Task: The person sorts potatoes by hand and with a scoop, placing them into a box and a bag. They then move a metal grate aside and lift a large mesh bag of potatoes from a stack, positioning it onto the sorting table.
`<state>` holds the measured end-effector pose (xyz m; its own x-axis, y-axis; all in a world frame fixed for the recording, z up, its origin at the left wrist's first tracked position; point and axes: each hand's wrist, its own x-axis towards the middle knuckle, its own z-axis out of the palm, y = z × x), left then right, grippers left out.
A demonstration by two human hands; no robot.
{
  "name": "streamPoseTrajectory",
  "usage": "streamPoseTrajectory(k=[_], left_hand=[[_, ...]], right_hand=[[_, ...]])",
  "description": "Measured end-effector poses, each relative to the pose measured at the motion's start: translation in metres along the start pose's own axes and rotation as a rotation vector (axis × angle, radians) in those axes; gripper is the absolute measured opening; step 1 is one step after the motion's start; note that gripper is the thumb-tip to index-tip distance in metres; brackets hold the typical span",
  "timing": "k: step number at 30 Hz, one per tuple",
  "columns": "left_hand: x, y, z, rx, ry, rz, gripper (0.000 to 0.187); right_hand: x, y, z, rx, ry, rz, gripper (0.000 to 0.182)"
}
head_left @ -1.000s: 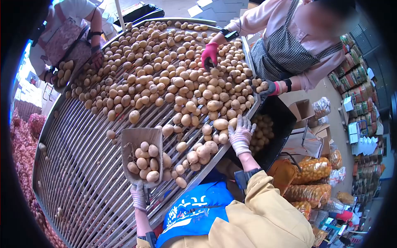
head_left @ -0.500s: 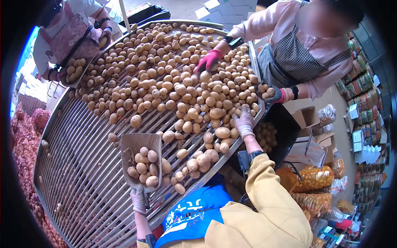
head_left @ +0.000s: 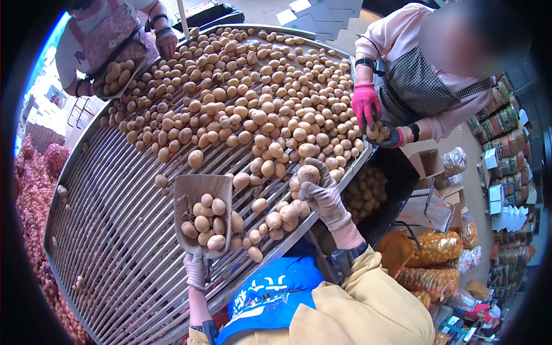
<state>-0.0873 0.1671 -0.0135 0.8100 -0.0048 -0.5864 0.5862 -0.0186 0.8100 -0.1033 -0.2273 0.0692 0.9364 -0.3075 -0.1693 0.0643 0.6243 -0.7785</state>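
My left hand point(head_left: 196, 270), in a striped glove, is wrapped round the handle of a metal scoop point(head_left: 179, 230), which holds several potatoes and rests over the slatted table point(head_left: 132, 230). My right hand point(head_left: 324, 198), in a matching glove, is near the table's right edge with its fingers curled round a potato point(head_left: 308, 174). Just left of that hand, more potatoes point(head_left: 282, 218) lie along the near edge. Beyond both hands spreads a thick layer of potatoes point(head_left: 230, 109) over the slats.
A co-worker at the right has a pink-gloved hand point(head_left: 365, 106) and a dark-gloved hand point(head_left: 391, 137) close to potatoes. Another person at the upper left holds a loaded scoop point(head_left: 118, 77). A black bin point(head_left: 397, 172) with potatoes stands beside the table; filled net bags point(head_left: 434, 250) lie at the right.
My right hand has drawn back toward me and now holds a potato. The co-worker's pink glove has moved from the pile to the other hand. The view has shifted slightly.
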Motion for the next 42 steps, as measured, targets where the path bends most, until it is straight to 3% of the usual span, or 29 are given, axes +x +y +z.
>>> streamPoseTrajectory(k=[5, 7, 8, 9, 11, 12, 15, 16, 17, 19, 21, 22, 23, 24, 25, 27, 29, 35, 39, 42], left_hand=[[0.005, -0.005, -0.016, -0.006, -0.095, -0.01, 0.023], [0.006, -0.008, -0.025, -0.051, -0.129, 0.025, 0.025], [0.005, -0.013, -0.034, -0.031, -0.154, 0.017, 0.025], [0.005, -0.018, -0.046, -0.012, -0.173, 0.015, 0.026], [-0.001, 0.001, -0.049, -0.002, -0.198, 0.064, 0.024], [-0.003, 0.006, -0.051, -0.034, -0.26, 0.077, 0.025], [-0.009, 0.017, -0.063, 0.127, -0.313, 0.103, 0.031], [-0.027, 0.036, -0.048, 0.157, -0.344, 0.146, 0.032], [-0.015, 0.017, -0.047, 0.109, -0.337, 0.276, 0.031], [-0.01, 0.017, -0.049, 0.234, -0.487, 0.23, 0.03], [-0.025, 0.025, -0.035, 0.289, -0.604, 0.206, 0.03], [-0.035, 0.026, -0.029, 0.313, -0.658, 0.186, 0.03], [-0.045, 0.025, -0.021, 0.344, -0.732, 0.135, 0.032], [-0.055, 0.021, -0.012, 0.359, -0.765, 0.153, 0.03], [-0.061, 0.013, 0.001, 0.371, -0.792, 0.174, 0.028], [-0.075, 0.008, 0.018, 0.622, -0.819, 0.042, 0.016], [-0.105, -0.005, 0.043, 0.718, -0.955, 0.058, 0.017], [-0.172, -0.06, 0.112, 1.006, -1.174, -0.031, 0.016], [-0.217, -0.107, 0.163, 1.215, -1.399, -0.03, 0.022], [-0.251, -0.159, 0.205, 1.552, -1.622, 0.68, 0.033]], right_hand=[[-0.045, 0.02, 0.03, 0.011, 0.102, 0.095, 0.058], [-0.044, 0.023, 0.042, -0.216, 0.243, 0.073, 0.063], [-0.03, 0.044, 0.017, -0.728, 0.309, -0.144, 0.076], [-0.035, 0.054, 0.01, -0.95, 0.397, -0.261, 0.087], [-0.068, 0.074, -0.011, -1.046, 0.557, -0.386, 0.095], [-0.096, 0.076, 0.0, -0.902, 0.578, -0.307, 0.096], [-0.19, 0.101, -0.009, -1.182, 0.703, -0.237, 0.084], [-0.225, 0.115, -0.026, -1.246, 0.811, -0.253, 0.08], [-0.262, 0.134, -0.047, -1.303, 0.925, -0.26, 0.077], [-0.332, 0.165, -0.074, -1.495, 1.207, -0.215, 0.07], [-0.406, 0.22, -0.111, -1.455, 1.532, 0.039, 0.076], [-0.431, 0.234, -0.107, -1.353, 1.726, 0.291, 0.079], [-0.456, 0.249, -0.11, -1.079, 1.855, 0.698, 0.082], [-0.476, 0.267, -0.112, -0.861, 1.957, 0.836, 0.078], [-0.481, 0.289, -0.12, -0.813, 1.977, 0.829, 0.078], [-0.5, 0.342, -0.119, -1.078, 1.174, 0.64, 0.063], [-0.482, 0.304, -0.079, -1.015, 1.19, 0.857, 0.054], [-0.508, 0.322, -0.092, -0.807, 1.29, 0.757, 0.054], [-0.519, 0.338, -0.091, -0.952, 1.3, 0.641, 0.056], [-0.522, 0.34, -0.095, -1.024, 1.279, 0.612, 0.068]])
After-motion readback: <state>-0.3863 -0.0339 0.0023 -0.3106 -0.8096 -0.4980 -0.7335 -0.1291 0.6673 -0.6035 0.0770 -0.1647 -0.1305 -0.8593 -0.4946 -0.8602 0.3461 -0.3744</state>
